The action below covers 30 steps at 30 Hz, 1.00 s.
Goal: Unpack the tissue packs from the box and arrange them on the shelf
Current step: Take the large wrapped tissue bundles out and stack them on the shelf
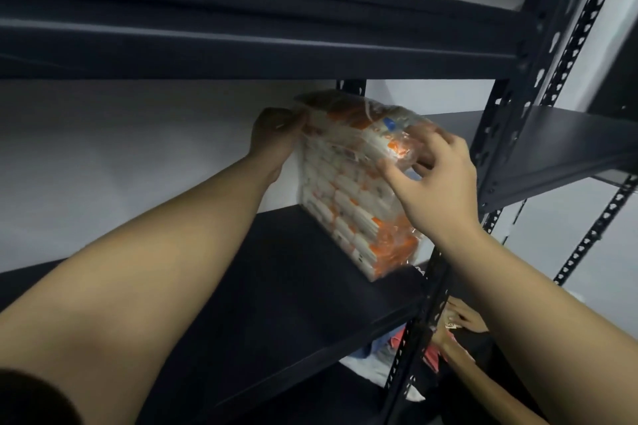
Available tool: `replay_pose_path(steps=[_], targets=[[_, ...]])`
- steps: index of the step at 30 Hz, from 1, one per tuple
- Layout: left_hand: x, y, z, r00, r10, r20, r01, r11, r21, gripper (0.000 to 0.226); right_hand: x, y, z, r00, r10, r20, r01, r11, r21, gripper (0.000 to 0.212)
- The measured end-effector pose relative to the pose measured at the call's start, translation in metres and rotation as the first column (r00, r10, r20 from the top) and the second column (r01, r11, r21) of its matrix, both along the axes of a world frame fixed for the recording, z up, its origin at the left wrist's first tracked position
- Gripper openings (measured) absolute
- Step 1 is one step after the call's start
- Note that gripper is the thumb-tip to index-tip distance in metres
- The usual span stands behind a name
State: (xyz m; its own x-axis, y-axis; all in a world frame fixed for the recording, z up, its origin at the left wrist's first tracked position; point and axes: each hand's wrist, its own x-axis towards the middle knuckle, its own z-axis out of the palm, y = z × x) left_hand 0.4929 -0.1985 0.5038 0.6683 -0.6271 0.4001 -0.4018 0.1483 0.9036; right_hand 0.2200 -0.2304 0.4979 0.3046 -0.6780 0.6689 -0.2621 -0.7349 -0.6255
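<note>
A large clear-wrapped bundle of white and orange tissue packs (348,183) stands on end at the right side of the dark shelf board (276,286). My left hand (272,138) grips its upper left edge, fingers curled over the plastic at the back. My right hand (438,179) lies on the upper right front of the bundle, fingers spread and bent on the wrapping. The box is out of view.
A dark metal shelf (241,45) runs close above the bundle. A perforated upright post (431,286) stands just right of it. Another person's hands (459,321) are low at the right. Cloth items (379,352) lie on the level below.
</note>
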Motion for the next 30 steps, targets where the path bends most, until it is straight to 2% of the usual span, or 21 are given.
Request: replay_pose_path(steps=[6, 11, 16, 20, 24, 27, 30], targets=[[-0.009, -0.027, -0.003, 0.998, -0.06, 0.037, 0.058, 0.997, 0.052, 0.026, 0.006, -0.018, -0.019, 0.997, -0.045, -0.059, 0.048, 0.997, 0.052, 0.063], [-0.009, -0.034, -0.012, 0.994, -0.098, 0.04, 0.097, 0.995, 0.027, 0.042, 0.006, -0.017, -0.022, 0.994, -0.072, -0.079, 0.075, 0.997, 0.036, 0.064], [-0.014, -0.038, -0.014, 0.994, -0.094, 0.055, 0.09, 0.993, 0.075, 0.061, 0.006, -0.021, -0.02, 0.986, -0.114, -0.12, 0.118, 0.993, 0.028, 0.065], [-0.026, -0.035, -0.011, 0.99, -0.118, 0.083, 0.104, 0.981, 0.162, 0.043, 0.004, -0.021, -0.019, 0.965, -0.144, -0.219, 0.144, 0.99, -0.016, 0.068], [-0.027, -0.027, -0.011, 0.982, -0.173, 0.079, 0.15, 0.959, 0.243, 0.054, -0.001, -0.014, -0.016, 0.954, -0.146, -0.262, 0.143, 0.989, -0.031, 0.074], [-0.031, -0.008, -0.01, 0.981, -0.177, 0.082, 0.147, 0.946, 0.287, 0.037, -0.007, -0.002, -0.02, 0.954, -0.131, -0.269, 0.126, 0.991, -0.035, 0.075], [-0.035, 0.016, -0.015, 0.973, -0.209, 0.101, 0.173, 0.943, 0.284, 0.048, -0.012, 0.013, -0.029, 0.949, -0.137, -0.285, 0.124, 0.99, -0.064, 0.075]])
